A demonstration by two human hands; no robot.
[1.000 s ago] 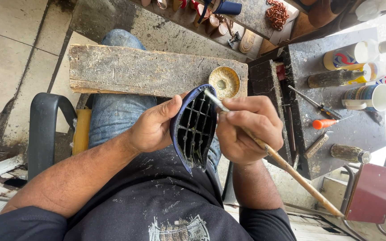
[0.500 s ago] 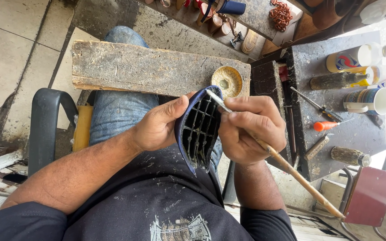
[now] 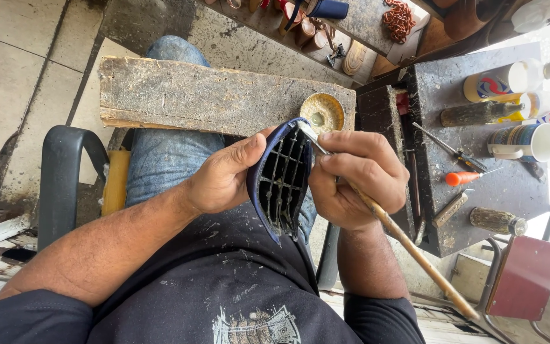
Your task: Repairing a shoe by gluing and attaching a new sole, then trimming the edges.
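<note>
My left hand (image 3: 224,175) grips a dark blue shoe sole (image 3: 281,181) by its outer edge, holding it upright with its ribbed grid inside facing me. My right hand (image 3: 358,175) holds a long wooden-handled brush (image 3: 408,245), its tip touching the sole's upper rim. Just beyond the sole, a small round tin of yellowish glue (image 3: 321,112) rests on a rough wooden board (image 3: 211,95) lying across my lap.
A dark, stained workbench (image 3: 479,185) on the right carries cans, a mug (image 3: 523,141), an orange-handled screwdriver (image 3: 463,177) and other tools. A chair arm (image 3: 65,178) is at left, a red stool (image 3: 523,277) at lower right. Shoe parts lie on a ledge beyond.
The brush tip has slid slightly along the sole's upper rim; both hands keep their grip and stay nearly where they were.
</note>
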